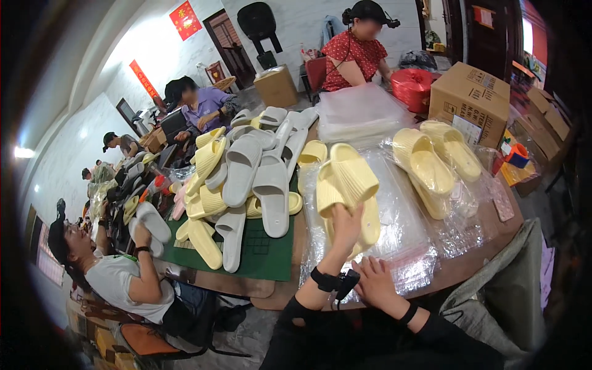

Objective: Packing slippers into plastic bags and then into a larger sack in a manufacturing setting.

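My left hand (346, 227) is closed on a pair of pale yellow slippers (346, 179) with ribbed straps, held above a stack of clear plastic bags (401, 231). My right hand (376, 282) lies on the near edge of that stack, its fingers stretched out over the plastic. To the right of the stack, more yellow slippers (431, 160) rest in clear plastic bags. A heap of grey slippers (271, 185) and yellow slippers (206, 203) covers the table to the left of my left hand. One more yellow slipper (312, 152) shows just behind the held pair.
A green cutting mat (271, 259) lies under the heap. Further back are another stack of clear bags (364, 111), red twine (411, 89) and a cardboard box (470, 98). A co-worker (132, 277) at the left holds grey slippers; others sit beyond. A grey cloth-draped container (499, 290) stands at right.
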The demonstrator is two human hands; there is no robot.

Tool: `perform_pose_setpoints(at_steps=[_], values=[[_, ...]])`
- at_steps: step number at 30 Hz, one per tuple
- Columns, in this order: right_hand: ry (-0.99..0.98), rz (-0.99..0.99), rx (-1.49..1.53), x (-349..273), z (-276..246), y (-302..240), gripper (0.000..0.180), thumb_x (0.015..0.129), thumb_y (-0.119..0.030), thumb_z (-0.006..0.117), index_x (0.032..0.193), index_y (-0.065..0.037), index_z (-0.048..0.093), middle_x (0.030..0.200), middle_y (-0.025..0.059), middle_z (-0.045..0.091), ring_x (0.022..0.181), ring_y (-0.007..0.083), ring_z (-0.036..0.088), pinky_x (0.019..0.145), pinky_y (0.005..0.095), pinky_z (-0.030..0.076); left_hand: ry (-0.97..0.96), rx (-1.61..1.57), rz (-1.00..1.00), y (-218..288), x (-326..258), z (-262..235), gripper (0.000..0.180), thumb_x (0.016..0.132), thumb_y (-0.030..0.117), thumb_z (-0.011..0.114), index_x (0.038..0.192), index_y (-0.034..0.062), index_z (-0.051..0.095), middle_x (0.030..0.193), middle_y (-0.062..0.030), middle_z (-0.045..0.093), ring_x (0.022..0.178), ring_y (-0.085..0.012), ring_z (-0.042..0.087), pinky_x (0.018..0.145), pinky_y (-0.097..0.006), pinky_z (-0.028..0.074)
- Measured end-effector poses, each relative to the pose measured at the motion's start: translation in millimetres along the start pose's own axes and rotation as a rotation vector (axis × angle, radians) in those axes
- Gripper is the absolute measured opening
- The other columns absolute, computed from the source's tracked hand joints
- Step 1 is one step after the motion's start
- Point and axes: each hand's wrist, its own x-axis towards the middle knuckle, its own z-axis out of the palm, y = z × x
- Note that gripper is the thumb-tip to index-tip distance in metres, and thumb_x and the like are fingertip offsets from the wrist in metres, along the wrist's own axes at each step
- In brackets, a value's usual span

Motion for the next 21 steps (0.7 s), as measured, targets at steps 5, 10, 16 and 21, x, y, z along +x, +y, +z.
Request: perform_pose_setpoints(at_steps=[5, 10, 16, 21], values=[[-0.061, -0.009, 0.039, 3.7, -3.5, -1.1, 0.048, 0.083, -0.036, 0.058, 0.119, -0.005, 0.054, 0.120, 0.0183, 0.052, 0.115, 0.0361, 0.046, 0.095, 0.0555, 0.034, -0.043, 0.592, 0.467, -10.8, -58.1, -0.5, 0.044, 0.084, 0.025, 0.062, 0.117, -0.0029, 0.051, 0.113, -0.0263, 0.050, 0.103, -0.0414, 0.049, 0.091, -0.044, 0.039], [-0.020, 0.057, 0.092, 2.2, 2.7, 3.3, 0.055, 0.077, -0.032, 0.061, 0.121, -0.001, 0.050, 0.122, 0.0211, 0.049, 0.114, 0.0388, 0.043, 0.095, 0.0555, 0.030, -0.292, 0.493, 0.406, 6.6, -110.7, -12.8, 0.034, 0.084, 0.021, 0.058, 0.113, 0.0027, 0.057, 0.111, -0.0195, 0.055, 0.101, -0.0362, 0.052, 0.086, -0.044, 0.042], [-0.375, -0.140, 0.234, 17.7, -47.0, 45.7, 0.049, 0.079, -0.027, 0.059, 0.121, -0.003, 0.053, 0.121, 0.0224, 0.052, 0.115, 0.0376, 0.046, 0.096, 0.0468, 0.036, -0.231, 0.467, 0.349, -28.2, -121.4, -9.0, 0.029, 0.087, 0.016, 0.052, 0.112, 0.0020, 0.056, 0.103, -0.0170, 0.056, 0.096, -0.0355, 0.051, 0.087, -0.044, 0.039], [-0.188, 0.026, 0.567, 44.7, -100.3, 69.4, 0.049, 0.086, -0.028, 0.055, 0.129, -0.007, 0.048, 0.126, 0.0268, 0.045, 0.104, 0.0403, 0.052, 0.092, 0.0397, 0.042, -0.201, 0.667, 0.436, -42.1, -125.0, -15.3, 0.037, 0.079, 0.018, 0.059, 0.113, 0.0050, 0.057, 0.109, -0.0115, 0.054, 0.103, -0.0287, 0.050, 0.087, -0.043, 0.039]])
